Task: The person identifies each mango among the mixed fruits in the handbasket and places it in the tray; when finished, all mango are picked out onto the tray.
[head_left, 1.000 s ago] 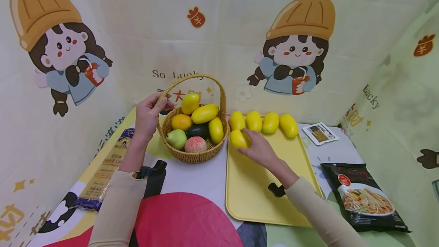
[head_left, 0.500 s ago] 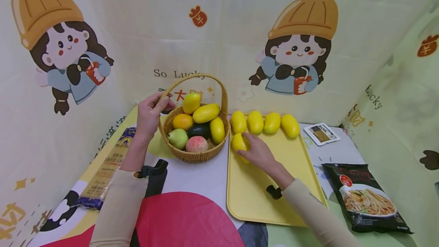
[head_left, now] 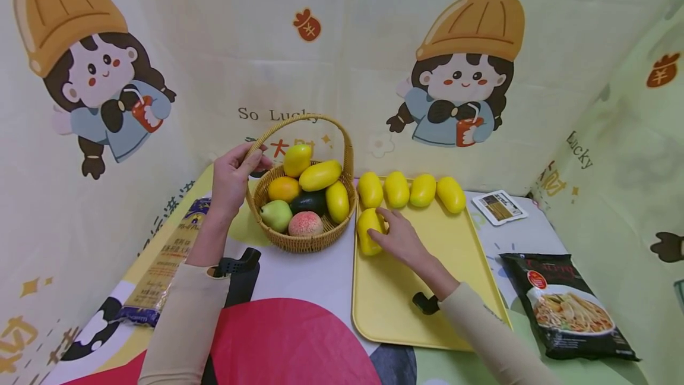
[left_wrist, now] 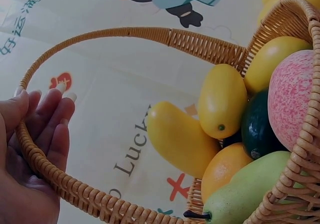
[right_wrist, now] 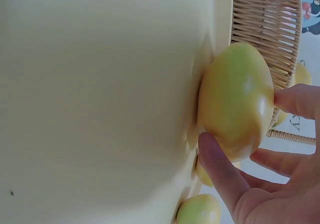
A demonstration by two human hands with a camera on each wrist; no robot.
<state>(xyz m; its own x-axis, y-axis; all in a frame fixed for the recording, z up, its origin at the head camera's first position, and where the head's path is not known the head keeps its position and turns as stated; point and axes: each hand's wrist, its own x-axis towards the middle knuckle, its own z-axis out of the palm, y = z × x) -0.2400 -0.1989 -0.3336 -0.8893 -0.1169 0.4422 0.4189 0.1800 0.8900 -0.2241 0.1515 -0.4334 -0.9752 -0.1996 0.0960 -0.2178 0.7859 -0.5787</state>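
Note:
My left hand (head_left: pixel 231 180) grips the handle (left_wrist: pixel 125 32) of a wicker basket (head_left: pixel 304 245) on the left side. Inside the basket are several yellow mangoes (head_left: pixel 320 177), an orange-coloured fruit (head_left: pixel 284 189), a dark green avocado (head_left: pixel 308 202), a green pear (head_left: pixel 275 217) and a pink peach (head_left: pixel 305 225). Just right of it, my right hand (head_left: pixel 403 241) pinches a yellow mango (head_left: pixel 367 239) at the left edge of a yellow tray (head_left: pixel 417 314). In the right wrist view, thumb and fingers touch opposite sides of this greenish-yellow mango (right_wrist: pixel 237 99).
A row of several mangoes (head_left: pixel 397 189) lies along the tray's far edge. Right of the tray are a small white packet (head_left: pixel 499 207) and a black noodle bag (head_left: pixel 569 308). A pasta bag (head_left: pixel 165 260) lies left, partly behind the left arm. Printed cloth walls surround the table.
My right hand has drawn the mango slightly toward me along the tray's left edge, and its fingers have loosened to show more of it. The left hand stays on the basket handle.

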